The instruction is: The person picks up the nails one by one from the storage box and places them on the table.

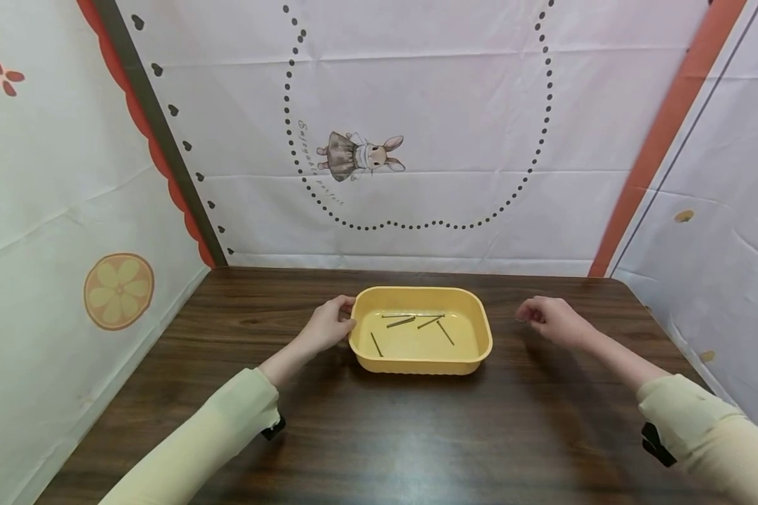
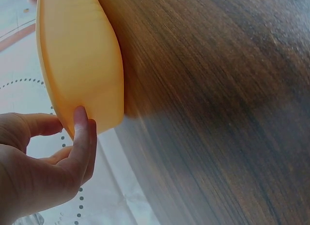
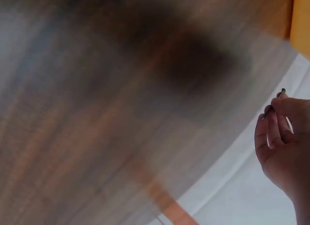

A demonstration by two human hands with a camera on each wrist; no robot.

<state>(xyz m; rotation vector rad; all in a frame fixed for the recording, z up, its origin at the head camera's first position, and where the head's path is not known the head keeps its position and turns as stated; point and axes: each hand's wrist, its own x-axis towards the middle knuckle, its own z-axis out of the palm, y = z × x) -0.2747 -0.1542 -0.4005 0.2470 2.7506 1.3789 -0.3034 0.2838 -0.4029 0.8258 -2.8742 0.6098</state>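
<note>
A yellow plastic tray (image 1: 421, 367) with rounded corners sits on the table. Several thin dark nails (image 1: 445, 333) lie scattered on its bottom. At its left end my left hand (image 1: 327, 325) holds the rim, fingers (image 2: 81, 120) against the outer wall and thumb by the edge. To the right of the tray, apart from it, my right hand (image 1: 557, 321) is raised over the table with its fingers bent. Between its thumb and fingertips it pinches a small dark nail (image 3: 283, 91), mostly hidden by the fingers.
The dark wood-grain table (image 1: 366, 442) runs back to a white printed cloth (image 1: 448, 140) hung behind it. More printed cloth stands along the left and right sides.
</note>
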